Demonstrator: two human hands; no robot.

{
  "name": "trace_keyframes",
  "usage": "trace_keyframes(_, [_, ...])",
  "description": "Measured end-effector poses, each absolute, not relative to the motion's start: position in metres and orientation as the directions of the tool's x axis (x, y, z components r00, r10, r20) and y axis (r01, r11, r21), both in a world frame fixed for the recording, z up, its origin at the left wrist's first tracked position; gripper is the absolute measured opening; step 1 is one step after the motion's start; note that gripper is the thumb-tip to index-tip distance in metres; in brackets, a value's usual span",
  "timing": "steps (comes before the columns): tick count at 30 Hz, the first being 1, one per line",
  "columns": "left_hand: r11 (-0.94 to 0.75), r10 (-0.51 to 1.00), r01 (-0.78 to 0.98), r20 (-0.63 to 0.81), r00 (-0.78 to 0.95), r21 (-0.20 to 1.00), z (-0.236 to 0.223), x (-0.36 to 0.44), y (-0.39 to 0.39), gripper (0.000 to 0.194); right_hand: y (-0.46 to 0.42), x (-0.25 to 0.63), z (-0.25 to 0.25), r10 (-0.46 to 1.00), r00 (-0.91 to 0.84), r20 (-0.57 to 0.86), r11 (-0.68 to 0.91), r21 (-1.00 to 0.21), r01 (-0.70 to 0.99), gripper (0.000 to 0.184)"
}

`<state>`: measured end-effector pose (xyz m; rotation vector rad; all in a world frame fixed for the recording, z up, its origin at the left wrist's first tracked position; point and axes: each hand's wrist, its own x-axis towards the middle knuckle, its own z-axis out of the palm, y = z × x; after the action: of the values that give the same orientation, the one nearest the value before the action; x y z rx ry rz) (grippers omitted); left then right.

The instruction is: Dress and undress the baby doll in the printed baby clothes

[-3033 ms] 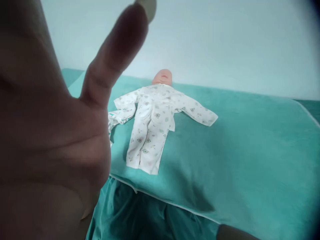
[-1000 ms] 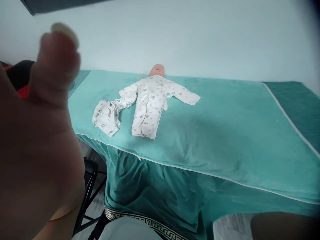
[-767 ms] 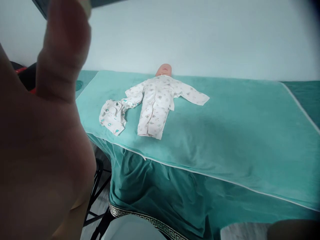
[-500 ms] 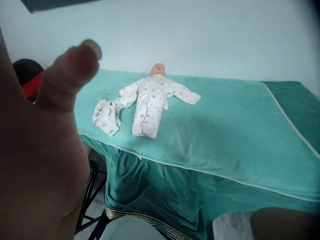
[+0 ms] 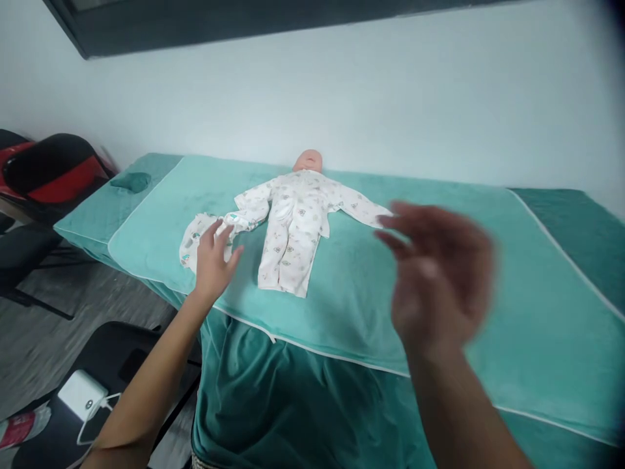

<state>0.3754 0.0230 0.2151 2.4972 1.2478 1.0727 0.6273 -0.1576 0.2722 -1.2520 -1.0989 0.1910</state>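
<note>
Blur over the right hand (image 5: 442, 277), half-curled in front of one sleeve (image 5: 362, 210) of the doll (image 5: 301, 212), the cuff partly covered, impossible to tell whether anything is pinched. Left hand (image 5: 215, 260) with digits spread wide, hiding part of a crumpled printed garment (image 5: 190, 242), contact unclear; between and beyond both hands, the dressed doll, flat on the green bed (image 5: 527, 280). Beside the left forearm (image 5: 151, 384), a black chair (image 5: 114, 345) bearing a white device (image 5: 82, 394), plus a red-labelled item (image 5: 24, 426) cut off at the edge.
</note>
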Motion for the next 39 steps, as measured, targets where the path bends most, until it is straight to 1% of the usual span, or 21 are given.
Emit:
trace_keyframes(1, [-0.581,0.791,0.742,0.448,0.417,0.335,0.192,0.371,0.035,0.049,-0.146,0.628,0.26,0.665,0.512,0.544,0.39,-0.837,0.383,0.034])
trace_keyframes(3, [-0.529,0.821,0.83,0.354,0.448,0.176,0.157,0.36,0.054,0.048,-0.12,0.631,0.232,0.73,0.507,0.458,0.361,-0.889,0.283,0.031])
trace_keyframes(4, [-0.519,0.823,0.845,0.342,0.453,0.129,0.147,0.355,0.062,0.045,-0.107,0.634,0.218,0.762,0.51,0.399,0.312,-0.916,0.251,0.03])
trace_keyframes(6, [-0.498,0.826,0.861,0.357,0.436,0.101,0.138,0.347,0.076,0.039,-0.08,0.64,0.194,0.791,0.522,0.319,0.233,-0.946,0.225,0.03])
trace_keyframes(9, [-0.399,0.859,0.904,0.408,0.309,0.155,0.146,0.346,0.095,0.036,-0.04,0.654,0.183,0.794,0.528,0.299,0.178,-0.947,0.268,0.027])
trace_keyframes(11, [-0.365,0.846,0.913,0.473,0.244,0.182,0.157,0.358,0.102,0.035,-0.008,0.665,0.188,0.787,0.526,0.323,0.131,-0.92,0.369,0.026])
trace_keyframes(12, [-0.394,0.82,0.899,0.514,0.251,0.189,0.163,0.369,0.105,0.034,0.009,0.67,0.192,0.776,0.53,0.342,0.099,-0.896,0.434,0.025])
trace_keyframes(14, [-0.532,0.742,0.822,0.578,0.338,0.203,0.172,0.4,0.114,0.033,0.045,0.68,0.199,0.759,0.543,0.359,0.006,-0.838,0.546,0.02])
trace_keyframes(16, [-0.666,0.679,0.703,0.592,0.434,0.249,0.177,0.437,0.132,0.036,0.077,0.686,0.202,0.761,0.572,0.306,-0.137,-0.786,0.603,0.012])
trace_keyframes(18, [-0.688,0.692,0.646,0.571,0.442,0.332,0.175,0.473,0.161,0.041,0.097,0.689,0.202,0.767,0.6,0.226,-0.272,-0.733,0.623,0.014])
trace_keyframes(20, [-0.634,0.755,0.666,0.501,0.423,0.393,0.166,0.501,0.195,0.05,0.104,0.691,0.2,0.771,0.611,0.18,-0.339,-0.697,0.632,0.021])
trace_keyframes(22, [-0.564,0.818,0.725,0.389,0.424,0.395,0.154,0.517,0.223,0.057,0.101,0.694,0.198,0.781,0.601,0.17,-0.329,-0.706,0.627,0.025])
trace_keyframes(25, [-0.487,0.871,0.798,0.269,0.412,0.354,0.14,0.521,0.242,0.057,0.094,0.701,0.196,0.785,0.591,0.187,-0.261,-0.765,0.588,0.022])
trace_keyframes(27, [-0.433,0.897,0.833,0.256,0.361,0.344,0.136,0.516,0.242,0.053,0.092,0.705,0.195,0.775,0.595,0.214,-0.21,-0.8,0.562,0.015])
trace_keyframes(28, [-0.412,0.904,0.842,0.272,0.33,0.348,0.137,0.514,0.24,0.051,0.092,0.706,0.195,0.771,0.598,0.22,-0.194,-0.813,0.549,0.011])
trace_keyframes(30, [-0.432,0.883,0.82,0.359,0.302,0.376,0.141,0.512,0.234,0.048,0.094,0.706,0.194,0.763,0.61,0.215,-0.186,-0.831,0.524,0.007])
trace_keyframes(32, [-0.538,0.818,0.714,0.483,0.313,0.447,0.15,0.519,0.226,0.042,0.096,0.705,0.194,0.754,0.622,0.212,-0.193,-0.833,0.518,0.007])
trace_keyframes(34, [-0.628,0.769,0.538,0.553,0.319,0.563,0.162,0.535,0.215,0.034,0.098,0.704,0.192,0.735,0.631,0.246,-0.192,-0.818,0.542,0.008])
trace_keyframes(36, [-0.631,0.775,0.37,0.536,0.334,0.682,0.174,0.556,0.204,0.03,0.098,0.705,0.191,0.719,0.635,0.283,-0.168,-0.816,0.554,0.007])
trace_keyframes(37, [-0.62,0.779,0.316,0.515,0.359,0.718,0.179,0.567,0.198,0.029,0.098,0.706,0.19,0.715,0.639,0.285,-0.146,-0.833,0.534,0.006])
trace_keyframes(39, [-0.632,0.753,0.272,0.493,0.436,0.726,0.185,0.584,0.19,0.027,0.096,0.708,0.189,0.71,0.661,0.244,-0.097,-0.895,0.435,0.005])
